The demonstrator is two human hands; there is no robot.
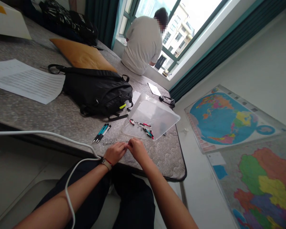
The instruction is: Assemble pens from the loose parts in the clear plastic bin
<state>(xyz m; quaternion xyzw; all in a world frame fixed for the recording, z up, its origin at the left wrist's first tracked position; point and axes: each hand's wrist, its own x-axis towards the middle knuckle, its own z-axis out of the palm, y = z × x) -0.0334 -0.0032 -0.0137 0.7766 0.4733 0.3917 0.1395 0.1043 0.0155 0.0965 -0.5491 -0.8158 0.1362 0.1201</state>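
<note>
My left hand [116,152] and my right hand [137,149] meet at the fingertips over the front edge of the mattress. Both are closed in a pinch, and whatever lies between the fingers is too small or hidden to make out. Just beyond my left hand, several pens [102,133] with teal, white and black barrels lie side by side. Past my right hand, a clear plastic bin [160,119] rests on its side with its opening towards me. Small pen parts [146,129] in red, black and teal are scattered inside it.
A black backpack [97,90] lies behind the pens, near printed sheets [26,81] and a brown envelope [83,57]. A white cable [69,178] crosses my left forearm. Glasses [166,100] lie by the far edge. A person [143,43] sits by the window. Maps [224,116] hang at right.
</note>
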